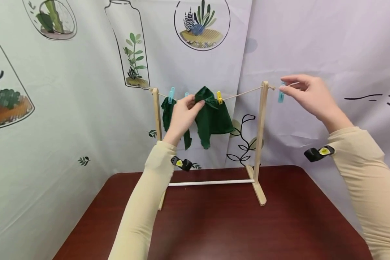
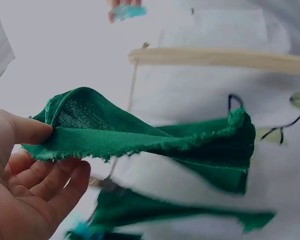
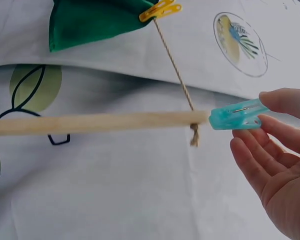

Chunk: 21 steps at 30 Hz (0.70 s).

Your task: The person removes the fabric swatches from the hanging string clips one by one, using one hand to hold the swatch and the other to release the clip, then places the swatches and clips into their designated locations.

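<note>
My left hand pinches a raised corner of a piece of green cloth between thumb and fingers; the left wrist view shows the frayed edge of this cloth. A yellow clothespin clips green cloth to the thin rope. Off to the right, beyond the post, my right hand pinches a light blue clothespin by its handle end, apart from the rope. More green cloth hangs at the left under a blue clothespin; another blue clothespin is partly hidden behind my left hand.
The rope runs between two wooden posts, joined low down by a white rod. This rack stands on a dark red-brown table. Behind it hangs a pale curtain printed with plants in jars.
</note>
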### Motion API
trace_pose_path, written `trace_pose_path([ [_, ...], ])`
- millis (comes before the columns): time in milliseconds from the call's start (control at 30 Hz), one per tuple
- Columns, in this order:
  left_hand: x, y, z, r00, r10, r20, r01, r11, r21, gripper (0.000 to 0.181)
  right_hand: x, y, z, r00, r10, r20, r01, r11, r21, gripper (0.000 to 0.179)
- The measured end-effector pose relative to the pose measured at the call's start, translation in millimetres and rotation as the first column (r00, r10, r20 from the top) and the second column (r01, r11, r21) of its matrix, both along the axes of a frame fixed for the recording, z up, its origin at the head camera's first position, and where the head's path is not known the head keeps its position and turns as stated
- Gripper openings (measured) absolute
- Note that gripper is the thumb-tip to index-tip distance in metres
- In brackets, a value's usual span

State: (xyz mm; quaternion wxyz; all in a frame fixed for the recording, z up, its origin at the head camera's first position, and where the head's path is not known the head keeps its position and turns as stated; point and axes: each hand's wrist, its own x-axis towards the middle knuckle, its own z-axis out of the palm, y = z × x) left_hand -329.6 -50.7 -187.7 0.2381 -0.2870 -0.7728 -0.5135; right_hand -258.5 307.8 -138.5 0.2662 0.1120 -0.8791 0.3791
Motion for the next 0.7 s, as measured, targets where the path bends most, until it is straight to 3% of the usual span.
trace_pose_path([
  [200,7.3,-42.5,6.4,0.998,0.065,-0.017,-0.065,0.997,0.031,0.024,7.4,18,-10.4,1.000,-0.021,0.017,0.021,0.999,-0.034,0.043],
  [400,17.0,-93.1,3.8,0.980,0.196,-0.035,-0.195,0.980,0.049,0.029,13.4,28,-28.8,0.998,-0.063,0.006,0.063,0.998,-0.009,0.043],
  [567,22.5,-127.8,-7.3,0.954,0.293,-0.058,-0.292,0.956,0.021,0.032,24.5,45,-52.8,0.994,-0.096,0.046,0.098,0.994,-0.044,0.043],
  [700,30.6,-150.1,-24.3,0.936,0.343,-0.084,-0.342,0.939,0.021,0.033,33.1,54,-73.1,0.990,-0.130,0.054,0.133,0.989,-0.058,0.044],
])
